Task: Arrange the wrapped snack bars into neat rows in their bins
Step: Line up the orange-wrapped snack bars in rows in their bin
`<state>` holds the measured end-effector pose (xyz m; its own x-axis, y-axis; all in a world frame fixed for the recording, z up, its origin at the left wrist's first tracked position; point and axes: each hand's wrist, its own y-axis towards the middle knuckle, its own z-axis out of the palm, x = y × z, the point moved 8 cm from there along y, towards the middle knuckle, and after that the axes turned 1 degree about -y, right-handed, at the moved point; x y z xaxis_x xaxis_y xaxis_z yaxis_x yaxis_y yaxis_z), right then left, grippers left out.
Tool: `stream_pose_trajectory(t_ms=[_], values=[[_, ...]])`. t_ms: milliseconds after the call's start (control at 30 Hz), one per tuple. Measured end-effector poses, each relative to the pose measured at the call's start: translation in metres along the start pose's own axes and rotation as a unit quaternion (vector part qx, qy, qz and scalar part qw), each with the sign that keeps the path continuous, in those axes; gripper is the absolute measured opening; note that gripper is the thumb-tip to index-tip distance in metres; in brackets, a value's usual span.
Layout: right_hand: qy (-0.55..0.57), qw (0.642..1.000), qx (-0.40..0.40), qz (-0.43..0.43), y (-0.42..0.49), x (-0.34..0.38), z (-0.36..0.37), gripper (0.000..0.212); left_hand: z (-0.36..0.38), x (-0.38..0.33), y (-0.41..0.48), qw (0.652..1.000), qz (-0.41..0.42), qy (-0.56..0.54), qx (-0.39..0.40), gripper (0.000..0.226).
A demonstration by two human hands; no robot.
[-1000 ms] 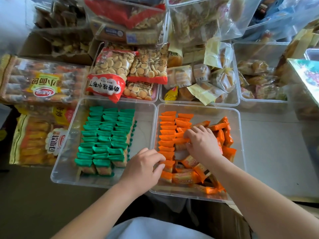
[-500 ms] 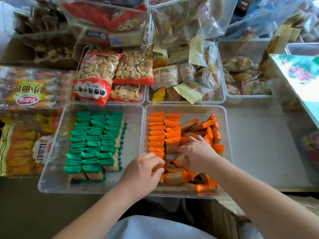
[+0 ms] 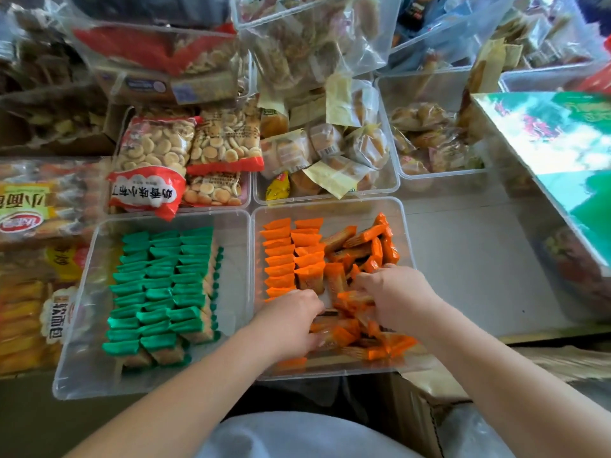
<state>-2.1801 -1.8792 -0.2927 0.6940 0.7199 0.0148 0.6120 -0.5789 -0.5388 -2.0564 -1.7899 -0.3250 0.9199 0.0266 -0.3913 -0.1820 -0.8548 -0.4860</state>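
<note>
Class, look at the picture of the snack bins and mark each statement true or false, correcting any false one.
1. The green bars stand in neat rows. True.
2. Both hands are among the green bars. False: the left hand and right hand are in the bin of orange bars.
3. Every orange bar is in a row. False: only those at the bin's left are; the rest lie jumbled.
4. Bags of round biscuits lie beyond the green bars. True.
</note>
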Motion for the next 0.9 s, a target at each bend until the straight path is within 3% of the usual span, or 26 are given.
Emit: stream_pose_trajectory(t_ms=[133, 367, 467, 633, 900], values=[[0.054, 0.993, -0.053, 0.091, -0.026, -0.033, -0.005, 0.038, 0.022, -0.015, 0.027, 0.993, 0.021, 0.056, 0.104, 0.056], [0.136, 0.978, -0.102, 0.122, -0.043, -0.045, 0.007, 0.04, 0.046, -0.02, 0.058, 0.974, 0.006, 0.083, 0.209, 0.067], [0.146, 0.975, -0.115, 0.118, -0.045, -0.046, 0.007, 0.041, 0.042, -0.023, 0.064, 0.978, 0.006, 0.073, 0.197, 0.051], [0.135, 0.977, -0.115, 0.118, -0.045, -0.048, 0.005, 0.04, 0.027, -0.025, 0.056, 0.985, 0.004, 0.017, 0.171, 0.061], [0.112, 0.983, -0.093, 0.112, -0.041, -0.044, 0.008, 0.039, -0.012, -0.025, 0.02, 0.978, -0.015, -0.195, 0.075, 0.041]])
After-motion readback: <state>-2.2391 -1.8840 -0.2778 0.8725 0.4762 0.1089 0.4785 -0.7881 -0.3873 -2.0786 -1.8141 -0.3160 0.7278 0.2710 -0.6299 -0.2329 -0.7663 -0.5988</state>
